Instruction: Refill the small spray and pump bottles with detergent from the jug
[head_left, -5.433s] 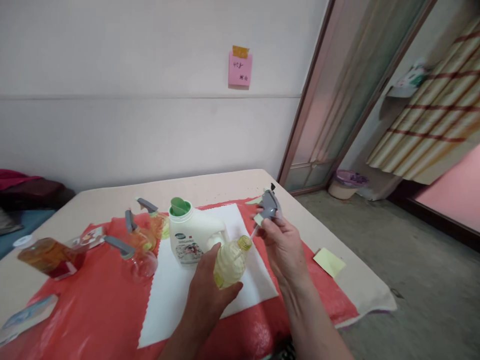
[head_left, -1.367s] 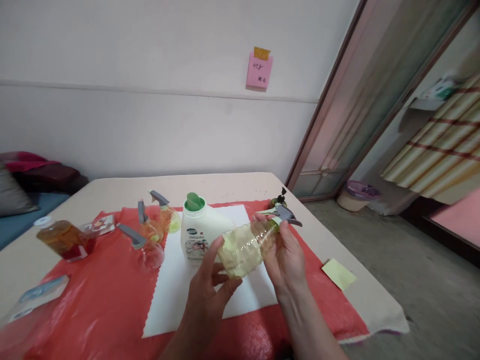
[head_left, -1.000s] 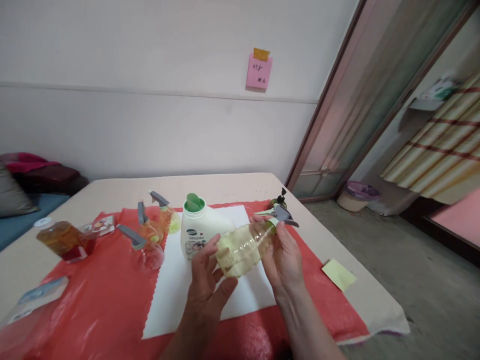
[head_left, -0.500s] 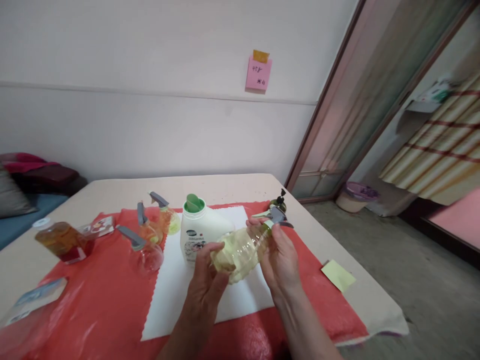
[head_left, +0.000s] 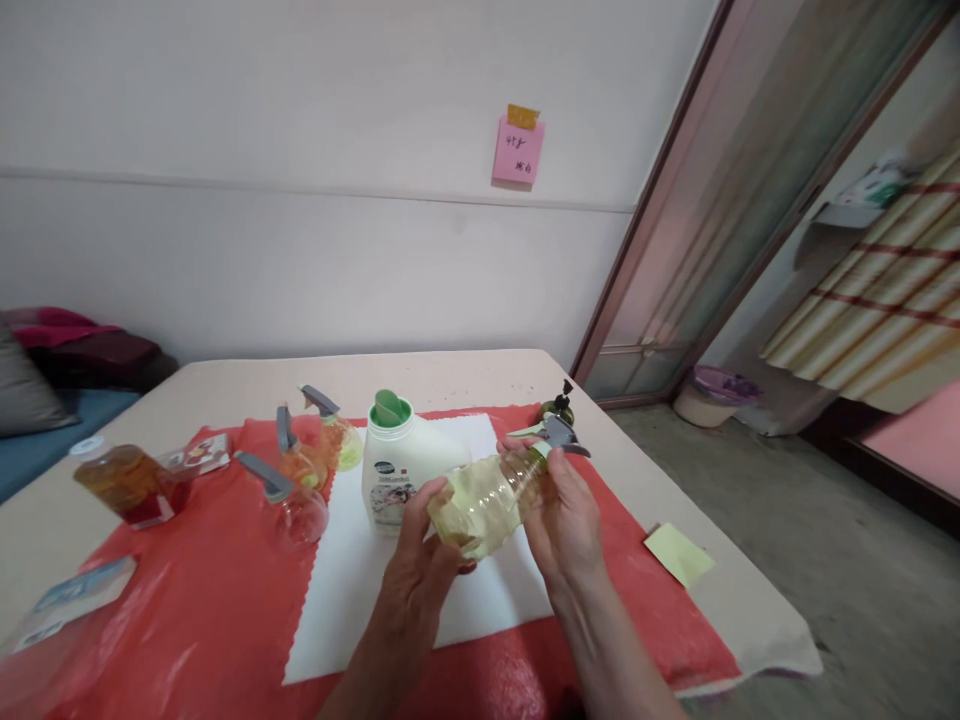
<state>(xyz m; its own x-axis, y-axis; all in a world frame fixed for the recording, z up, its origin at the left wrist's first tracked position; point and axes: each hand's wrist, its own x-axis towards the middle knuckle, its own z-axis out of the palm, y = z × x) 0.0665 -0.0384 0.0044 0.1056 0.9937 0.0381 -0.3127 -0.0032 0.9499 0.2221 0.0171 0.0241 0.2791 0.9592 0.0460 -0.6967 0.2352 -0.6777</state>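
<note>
Left hand: curled round the base of the yellowish bottle, some fingertips hidden behind it.
Right hand: pinching its neck, partly covering it.
Bottle: tilted, above the white sheet, partly blocking the white jug.

From my view, a clear lane runs over the bare red sheet, left of the white paper. The white jug obstructs passage directly beyond the left hand. The three spray bottles obstruct the jug's left side. The pump bottle stands just beyond the grey spray head.
</note>
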